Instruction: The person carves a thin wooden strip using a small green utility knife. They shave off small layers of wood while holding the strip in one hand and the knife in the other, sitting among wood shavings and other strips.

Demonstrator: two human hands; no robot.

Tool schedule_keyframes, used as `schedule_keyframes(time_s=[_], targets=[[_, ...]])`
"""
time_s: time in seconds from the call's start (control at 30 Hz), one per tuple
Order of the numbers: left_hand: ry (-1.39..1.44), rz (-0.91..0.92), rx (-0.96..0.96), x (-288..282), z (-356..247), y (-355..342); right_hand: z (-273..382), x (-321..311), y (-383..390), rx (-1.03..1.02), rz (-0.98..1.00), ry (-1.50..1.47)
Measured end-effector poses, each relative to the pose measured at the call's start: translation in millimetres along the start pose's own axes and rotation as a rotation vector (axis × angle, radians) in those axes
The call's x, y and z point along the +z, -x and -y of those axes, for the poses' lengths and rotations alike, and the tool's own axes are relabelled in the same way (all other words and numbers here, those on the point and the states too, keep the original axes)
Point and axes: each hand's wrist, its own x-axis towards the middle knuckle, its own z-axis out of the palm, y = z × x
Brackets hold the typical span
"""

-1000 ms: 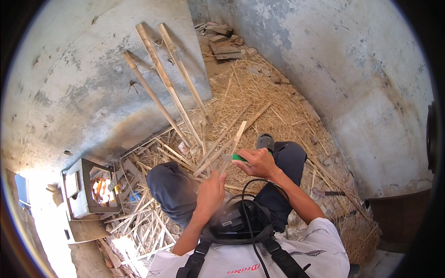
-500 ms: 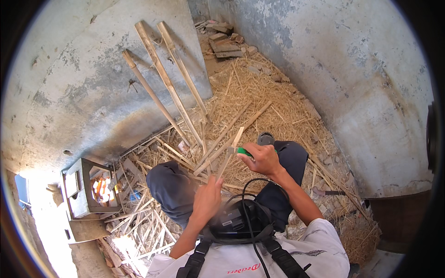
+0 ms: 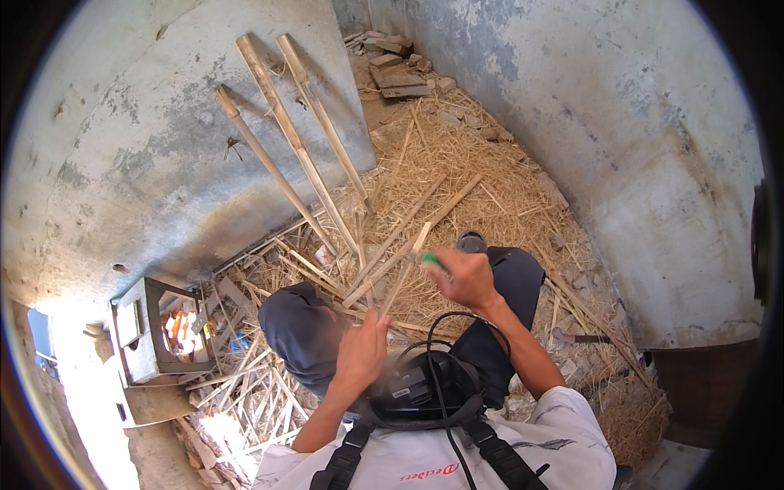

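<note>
My left hand (image 3: 361,355) is closed around the lower end of a thin, pale bamboo strip (image 3: 399,282). The strip slants up and away to the right, between my knees. My right hand (image 3: 464,279) grips a green-handled knife (image 3: 429,259); only a bit of the handle shows past my fingers. Its blade seems to lie at the upper part of the strip, though it is small and hard to make out. Most of the handle is hidden in my fist.
Three bamboo poles (image 3: 298,151) lean against the left wall. Straw (image 3: 482,184) and split strips cover the floor. At the lower left, a metal frame box (image 3: 145,335) holds bright orange pieces. Broken bricks (image 3: 400,80) lie at the far corner. A black cable (image 3: 441,392) hangs before my chest.
My right hand has turned and shifted slightly right, and less of the green handle shows. My left hand and the strip stay nearly in place.
</note>
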Motion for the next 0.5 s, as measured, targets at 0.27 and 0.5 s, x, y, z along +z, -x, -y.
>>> schedule_keyframes(time_s=[0.27,0.5], targets=[[0.021,-0.002,-0.007,-7.7,2.1,14.8,-11.8,-12.1,-5.5,0.071,-0.051,-0.118],[0.025,-0.078,0.026,8.7,1.7,-4.4,3.2,2.7,4.3,-0.112,0.108,-0.107]])
